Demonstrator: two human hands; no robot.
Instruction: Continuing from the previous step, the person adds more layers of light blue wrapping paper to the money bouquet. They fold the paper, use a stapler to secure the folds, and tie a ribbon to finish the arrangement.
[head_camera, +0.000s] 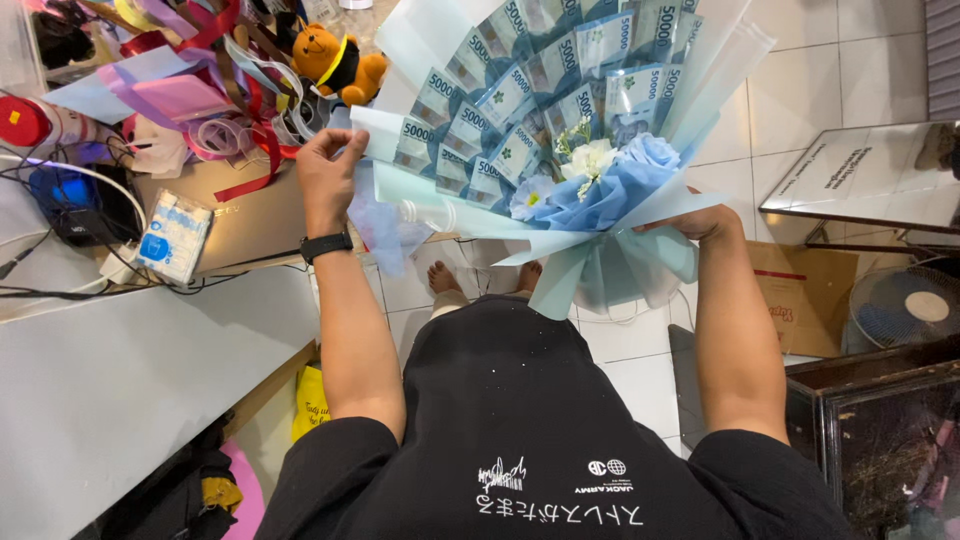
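A large bouquet of folded banknotes, wrapped in pale blue paper, fills the upper middle of the head view. White and blue flowers sit at its lower centre. My left hand, with a black watch on the wrist, pinches the left edge of the wrapping paper. My right hand grips the bouquet from underneath at its lower right, mostly hidden by the paper. My bare feet show on the tiled floor below the bouquet.
A white table at left carries cables, a small blue-and-white packet, ribbons and an orange teddy bear. At right stand a framed glass panel, a cardboard piece, a fan and a dark cabinet.
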